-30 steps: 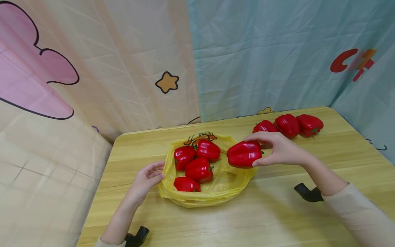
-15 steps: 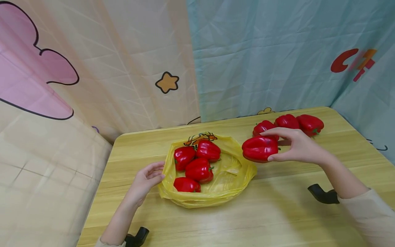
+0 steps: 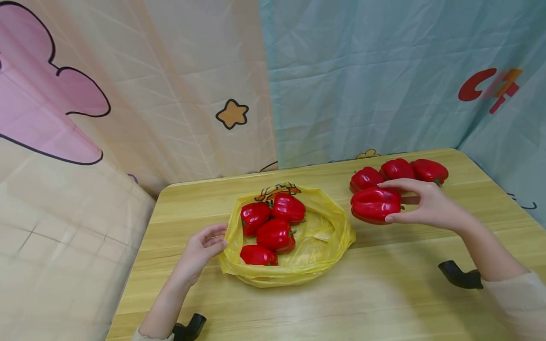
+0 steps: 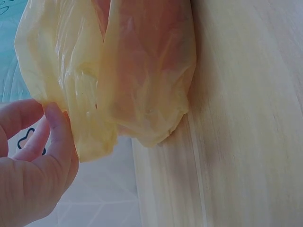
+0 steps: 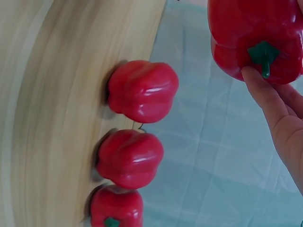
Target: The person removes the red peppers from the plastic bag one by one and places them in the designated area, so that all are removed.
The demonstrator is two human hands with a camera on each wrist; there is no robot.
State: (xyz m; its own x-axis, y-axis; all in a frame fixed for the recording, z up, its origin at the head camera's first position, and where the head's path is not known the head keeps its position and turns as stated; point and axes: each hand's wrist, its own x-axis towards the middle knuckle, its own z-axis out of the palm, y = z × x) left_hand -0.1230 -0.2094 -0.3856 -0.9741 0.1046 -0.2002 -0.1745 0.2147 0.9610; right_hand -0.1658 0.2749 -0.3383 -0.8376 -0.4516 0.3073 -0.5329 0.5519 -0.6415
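A yellow plastic bag (image 3: 315, 270) stands with its mouth spread wide on the table, several red bell peppers (image 3: 276, 235) lying inside. My left hand (image 3: 204, 248) pinches the bag's left rim between thumb and fingers; the left wrist view shows the thin plastic (image 4: 90, 94) hanging from the fingertips. To the right of the bag, my right hand (image 3: 426, 203) grips a red bell pepper (image 3: 373, 205) above the table. In the right wrist view this held pepper (image 5: 255, 28) has its green stem turned toward the palm side.
Three more red bell peppers, the middle one (image 3: 397, 169) among them, sit in a row at the table's back right. Behind the wooden table (image 3: 204, 189) hangs a patterned curtain (image 3: 192, 94). A black wrist mount (image 3: 460, 274) sticks out below the right forearm.
My right hand has moved to the right with the bell pepper, from over the bag's right side to beyond its rim. The left hand and the bag stay as they were.
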